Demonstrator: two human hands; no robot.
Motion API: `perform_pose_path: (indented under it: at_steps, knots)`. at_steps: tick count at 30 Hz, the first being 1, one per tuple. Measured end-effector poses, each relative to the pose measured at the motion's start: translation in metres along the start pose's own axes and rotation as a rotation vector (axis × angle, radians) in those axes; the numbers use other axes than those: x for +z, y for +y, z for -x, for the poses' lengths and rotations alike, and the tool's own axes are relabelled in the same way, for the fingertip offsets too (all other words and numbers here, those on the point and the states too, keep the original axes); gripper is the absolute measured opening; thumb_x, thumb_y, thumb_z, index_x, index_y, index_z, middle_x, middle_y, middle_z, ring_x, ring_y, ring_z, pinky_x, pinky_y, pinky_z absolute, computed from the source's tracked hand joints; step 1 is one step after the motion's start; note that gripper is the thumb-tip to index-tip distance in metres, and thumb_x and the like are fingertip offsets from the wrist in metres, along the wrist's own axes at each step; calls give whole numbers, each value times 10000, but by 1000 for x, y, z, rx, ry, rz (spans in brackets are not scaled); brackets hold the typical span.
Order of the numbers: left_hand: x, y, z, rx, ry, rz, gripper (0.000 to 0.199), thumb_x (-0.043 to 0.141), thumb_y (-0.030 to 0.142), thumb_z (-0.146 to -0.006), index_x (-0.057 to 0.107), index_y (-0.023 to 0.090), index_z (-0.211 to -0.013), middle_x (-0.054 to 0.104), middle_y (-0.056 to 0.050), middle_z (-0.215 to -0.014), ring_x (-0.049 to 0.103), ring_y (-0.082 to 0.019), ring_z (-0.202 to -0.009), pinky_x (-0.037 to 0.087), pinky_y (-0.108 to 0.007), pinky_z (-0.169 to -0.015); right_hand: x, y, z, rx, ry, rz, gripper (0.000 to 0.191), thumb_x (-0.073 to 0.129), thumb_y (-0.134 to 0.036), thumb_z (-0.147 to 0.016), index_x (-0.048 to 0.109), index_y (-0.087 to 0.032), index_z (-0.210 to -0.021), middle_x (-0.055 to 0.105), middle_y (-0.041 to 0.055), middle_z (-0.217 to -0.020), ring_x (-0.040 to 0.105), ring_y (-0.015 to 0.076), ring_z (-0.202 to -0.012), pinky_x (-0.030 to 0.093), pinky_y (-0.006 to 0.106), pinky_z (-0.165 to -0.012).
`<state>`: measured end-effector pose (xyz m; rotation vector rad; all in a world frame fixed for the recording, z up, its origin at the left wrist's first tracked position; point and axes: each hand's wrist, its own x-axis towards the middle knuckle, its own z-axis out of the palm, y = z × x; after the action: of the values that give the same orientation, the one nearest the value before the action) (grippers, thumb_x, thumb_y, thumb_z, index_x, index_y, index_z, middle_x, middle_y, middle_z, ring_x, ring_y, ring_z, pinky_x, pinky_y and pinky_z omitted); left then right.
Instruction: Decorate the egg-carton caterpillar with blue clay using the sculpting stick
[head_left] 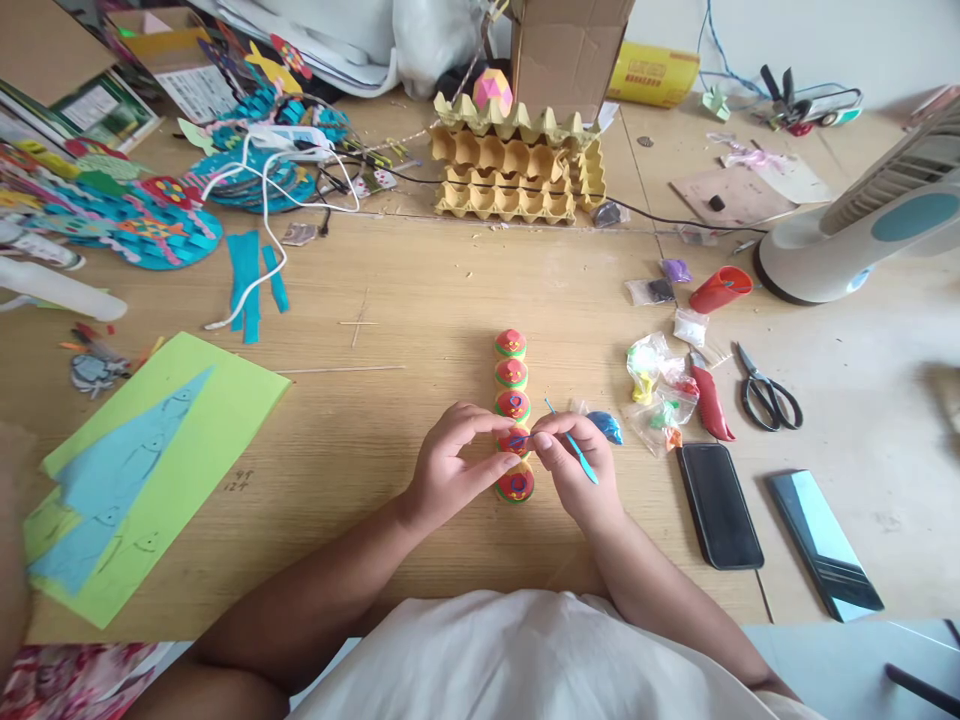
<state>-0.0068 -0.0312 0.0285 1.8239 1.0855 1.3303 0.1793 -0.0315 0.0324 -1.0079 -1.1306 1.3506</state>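
Note:
A row of round cups (511, 375) with red tops, green rims and yellow and blue trim runs away from me at the table's middle. My left hand (457, 455) has thumb and forefinger on either side of the fourth cup, at its left edge. From the right, my right hand (581, 465) pinches a thin dark-blue strand (525, 438) over that same cup. A slim blue modelling tool (581, 458) is tucked in the right hand's fingers, slanting across it. Just beyond that hand lies a packet of blue clay (604, 427).
Right of my hands are clay bags (660, 390), a red cutter (711, 400), scissors (769, 390), two phones (721, 505), a red cup (720, 290) and a fan (847, 240). Egg cartons (510, 195) stand behind. At left lies green paper (225, 400) with blue cut-outs.

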Motion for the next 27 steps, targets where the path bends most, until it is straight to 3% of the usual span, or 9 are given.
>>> perform_pose_path:
  at_steps: [9, 19, 27]
  knots:
    - [1, 2, -2, 79, 31, -45, 159, 781, 164, -889, 726, 238, -1020, 772, -33, -932, 680, -186, -880, 549, -356, -831, 1, -2, 0, 3, -18, 7, 189, 791, -392, -896, 707, -241, -817, 728, 5, -783, 651, 153, -728, 554, 290, -689]
    - [2, 6, -4, 81, 46, -77, 34, 748, 193, -925, 733, 222, -933, 767, -22, -865, 681, -172, -834, 548, -341, -803, 2, -2, 0, 29, -22, 27, 243, 806, -449, -873, 701, -239, -808, 731, 13, -784, 655, 162, -729, 549, 303, -686]
    - [-2, 3, -4, 79, 54, -81, 46, 709, 223, -957, 753, 224, -945, 775, -30, -865, 686, -180, -847, 548, -345, -806, 1, -2, 0, 34, -41, 62, 268, 789, -473, -883, 696, -234, -808, 712, 14, -769, 627, 160, -704, 518, 299, -661]
